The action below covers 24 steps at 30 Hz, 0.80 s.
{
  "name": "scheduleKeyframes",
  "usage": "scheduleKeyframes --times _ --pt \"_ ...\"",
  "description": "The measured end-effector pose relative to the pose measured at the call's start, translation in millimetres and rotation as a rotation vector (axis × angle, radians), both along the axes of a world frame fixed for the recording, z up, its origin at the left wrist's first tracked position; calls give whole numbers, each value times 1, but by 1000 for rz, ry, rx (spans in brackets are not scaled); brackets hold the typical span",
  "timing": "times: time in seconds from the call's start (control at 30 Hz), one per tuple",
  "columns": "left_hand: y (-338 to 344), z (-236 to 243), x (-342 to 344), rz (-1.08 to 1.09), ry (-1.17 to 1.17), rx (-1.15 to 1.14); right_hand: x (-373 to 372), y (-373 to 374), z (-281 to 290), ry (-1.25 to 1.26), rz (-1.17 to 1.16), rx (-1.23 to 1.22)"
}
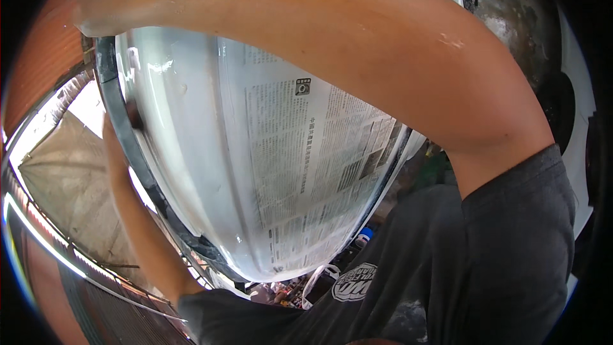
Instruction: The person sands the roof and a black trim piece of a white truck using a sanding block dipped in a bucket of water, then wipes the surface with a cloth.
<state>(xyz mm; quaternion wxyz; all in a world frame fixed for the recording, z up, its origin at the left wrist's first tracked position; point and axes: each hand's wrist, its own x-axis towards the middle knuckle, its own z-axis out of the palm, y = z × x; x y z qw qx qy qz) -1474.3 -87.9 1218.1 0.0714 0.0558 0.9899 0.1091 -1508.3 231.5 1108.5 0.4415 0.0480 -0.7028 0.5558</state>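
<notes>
A glossy white curved panel [185, 128], apparently vehicle bodywork, fills the middle of the head view. Printed newspaper [287, 134] covers much of its surface. Along its left side runs a dark, rubbery-looking strip [115, 96]. My right arm stretches across the top of the panel, and my right hand [96, 3] is blurred at the upper left near the strip's top end. Its fingers cannot be made out. My left arm reaches up outside the strip; my left hand [108, 129] is near the strip's outer side, blurred, with its fingers not distinguishable.
Behind the left arm are a tan sheet [76, 185] and a corrugated roof or wall [115, 313]. Below the panel's lower end lie cluttered small items [287, 295] and a blue-capped container [364, 236]. A worn, stained surface [511, 19] shows at upper right.
</notes>
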Motion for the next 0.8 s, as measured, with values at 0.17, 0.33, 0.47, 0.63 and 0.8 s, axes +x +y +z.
scheduleKeyframes --times 0.17,0.33,0.47,0.63,0.8 --pt "-28 7 69 236 -18 113 -16 -4 9 85 -141 -131" --pt "38 -3 -7 40 64 49 -12 -4 5 20 -94 -27" --pt "78 5 -47 -51 60 41 -6 1 10 -112 30 60" --pt "76 -1 -27 -16 158 96 -7 5 -4 -27 -40 -3" --pt "38 11 -17 46 190 376 -18 4 18 -99 -3 25"
